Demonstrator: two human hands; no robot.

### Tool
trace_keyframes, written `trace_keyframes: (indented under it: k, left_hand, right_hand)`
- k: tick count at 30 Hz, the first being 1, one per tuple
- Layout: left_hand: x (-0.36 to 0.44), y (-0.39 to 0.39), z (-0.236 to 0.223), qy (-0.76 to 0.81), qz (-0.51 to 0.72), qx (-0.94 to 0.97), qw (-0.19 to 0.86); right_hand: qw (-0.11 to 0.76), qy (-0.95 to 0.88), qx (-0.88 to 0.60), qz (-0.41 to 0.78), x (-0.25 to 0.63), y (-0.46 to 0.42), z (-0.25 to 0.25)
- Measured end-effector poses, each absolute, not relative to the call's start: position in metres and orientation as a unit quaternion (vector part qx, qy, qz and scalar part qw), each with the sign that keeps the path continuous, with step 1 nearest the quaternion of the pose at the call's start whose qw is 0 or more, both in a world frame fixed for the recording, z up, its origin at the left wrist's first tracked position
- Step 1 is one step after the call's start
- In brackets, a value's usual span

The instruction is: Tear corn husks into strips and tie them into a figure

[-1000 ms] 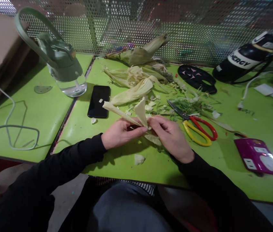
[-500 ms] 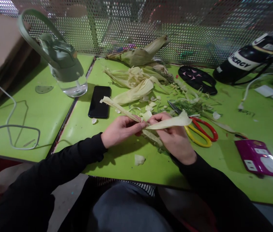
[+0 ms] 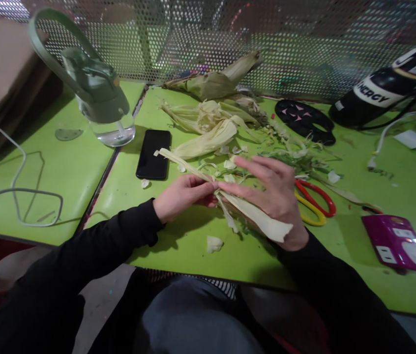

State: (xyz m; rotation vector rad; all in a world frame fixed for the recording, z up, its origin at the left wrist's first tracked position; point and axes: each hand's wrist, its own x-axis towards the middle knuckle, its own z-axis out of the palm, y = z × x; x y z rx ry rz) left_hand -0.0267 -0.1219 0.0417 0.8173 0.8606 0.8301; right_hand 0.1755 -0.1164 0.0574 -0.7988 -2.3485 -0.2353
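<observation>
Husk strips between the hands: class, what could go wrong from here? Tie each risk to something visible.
The husk strips could slip or splay apart: the left hand pinches them near where they meet, while the right hand's fingers are spread.

The scissors might get knocked or nick a finger, since they lie close by the right hand with their blades hidden.

One strip's tip reaches over the phone, so it may drag across the screen.

Left hand (image 3: pixel 182 196): I've got it pinching pale husk strips (image 3: pixel 257 214)
Right hand (image 3: pixel 280 194): fingers spread, behind one strip
Phone (image 3: pixel 151 164): ten o'clock from that pinch!
Corn husks (image 3: pixel 210 140): twelve o'clock
Scissors (image 3: pixel 330 202): three o'clock, handles showing
</observation>
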Motion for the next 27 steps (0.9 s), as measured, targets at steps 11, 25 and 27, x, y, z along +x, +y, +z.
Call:
trace_keyframes:
  k: [11,25,27]
  left_hand:
    - [-0.0288,-0.1233,0.0451,0.368,0.392,0.38,0.753]
    - [-0.0277,-0.1263,0.0493,0.423,0.344,0.556,0.627]
    - [-0.027,-0.127,0.05,0.428,0.33,0.573,0.616]
  right_hand:
    - [0.33,-0.898,-0.291,0.019,0.1801,-0.1095,0.0573]
    - [0.342,-0.89,-0.302,0.016,0.1751,-0.1097,0.056]
    - [0.344,-0.891,-0.295,0.013,0.1752,-0.1098,0.0555]
